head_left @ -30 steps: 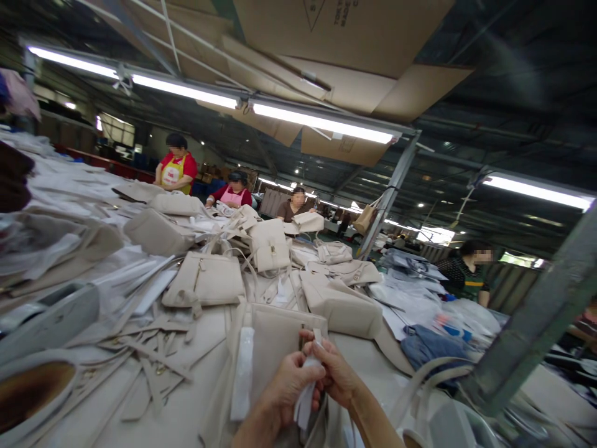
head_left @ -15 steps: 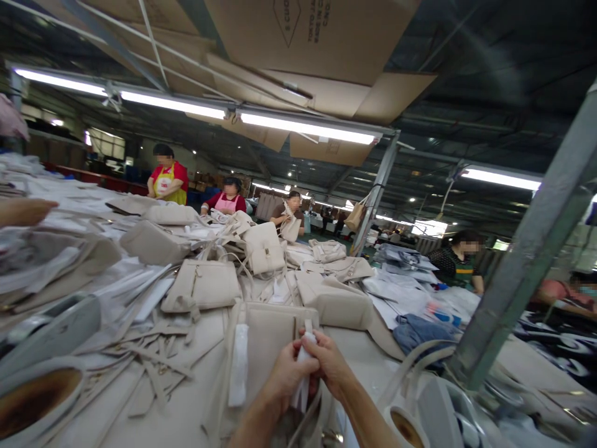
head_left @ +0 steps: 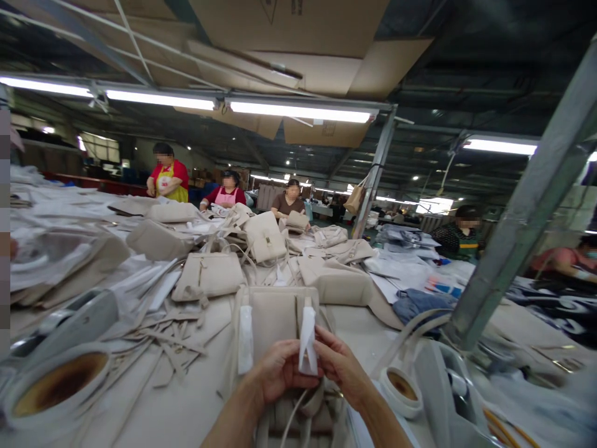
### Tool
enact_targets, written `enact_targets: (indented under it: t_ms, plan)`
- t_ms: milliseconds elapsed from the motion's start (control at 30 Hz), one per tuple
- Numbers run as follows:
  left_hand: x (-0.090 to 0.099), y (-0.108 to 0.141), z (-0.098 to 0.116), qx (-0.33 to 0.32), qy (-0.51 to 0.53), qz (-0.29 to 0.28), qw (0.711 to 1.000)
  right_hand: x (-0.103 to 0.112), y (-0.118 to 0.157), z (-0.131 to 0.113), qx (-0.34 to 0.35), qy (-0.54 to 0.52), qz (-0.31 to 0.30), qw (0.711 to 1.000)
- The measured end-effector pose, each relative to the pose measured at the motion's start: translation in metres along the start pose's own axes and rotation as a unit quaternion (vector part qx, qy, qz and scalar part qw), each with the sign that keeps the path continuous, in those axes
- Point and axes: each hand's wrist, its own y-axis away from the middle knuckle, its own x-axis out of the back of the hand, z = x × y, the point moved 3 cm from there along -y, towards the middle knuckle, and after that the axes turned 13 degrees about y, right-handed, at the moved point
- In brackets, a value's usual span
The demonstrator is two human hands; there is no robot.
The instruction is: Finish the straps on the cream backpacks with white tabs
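A beige bag [head_left: 273, 317] lies in front of me, with a strip of white wrapping [head_left: 245, 339] down its left side. On its right side a second white wrapping [head_left: 307, 336] covers a strap. My left hand [head_left: 280, 370] holds the lower part of this wrapping from the left, fingers curled behind it. My right hand [head_left: 338, 361] has its fingers against the wrapping's right edge. Beige straps hang below both hands.
Tape rolls in dispensers stand at the left [head_left: 60, 386] and right [head_left: 401, 389]. Loose straps [head_left: 172, 345] lie left of the bag. Beige bags [head_left: 209, 274] are piled beyond. A slanted metal post [head_left: 517, 205] rises at the right. Several people work across the table.
The white wrapping on the right strap now lies spread flat, where both hands were pinching it together. My hands have moved slightly lower and apart. The hand at the far left has mostly left view.
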Motion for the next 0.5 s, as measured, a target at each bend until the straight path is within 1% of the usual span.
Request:
enact_targets:
  t_ms: [133,167,233,267,333,400,433,500]
  plan:
    - [0.004,-0.002,-0.004,-0.015,-0.011,-0.001,1.0,-0.003,-0.004,0.002,0.055,-0.014,0.011,0.998]
    - [0.006,-0.004,-0.005,-0.018,-0.013,0.002,1.0,-0.004,-0.006,0.005,0.066,0.007,0.022,0.998]
    - [0.011,-0.007,-0.007,-0.027,-0.016,0.014,0.999,-0.007,-0.009,0.011,0.084,0.09,0.059,0.991]
    - [0.013,-0.008,-0.007,-0.031,-0.018,0.019,0.999,-0.008,-0.009,0.015,0.093,0.145,0.087,0.981]
    - [0.015,-0.01,-0.008,-0.035,-0.022,0.025,0.999,-0.01,-0.008,0.023,0.102,0.254,0.15,0.95]
    - [0.016,-0.012,-0.008,-0.034,-0.027,0.032,0.999,-0.013,-0.005,0.03,0.088,0.327,0.197,0.92]
    - [0.017,-0.013,-0.009,-0.035,-0.032,0.041,0.998,-0.014,-0.003,0.033,0.077,0.347,0.207,0.912]
    - [0.018,-0.015,-0.01,-0.047,-0.043,0.068,0.996,-0.017,0.0,0.033,0.067,0.359,0.208,0.907]
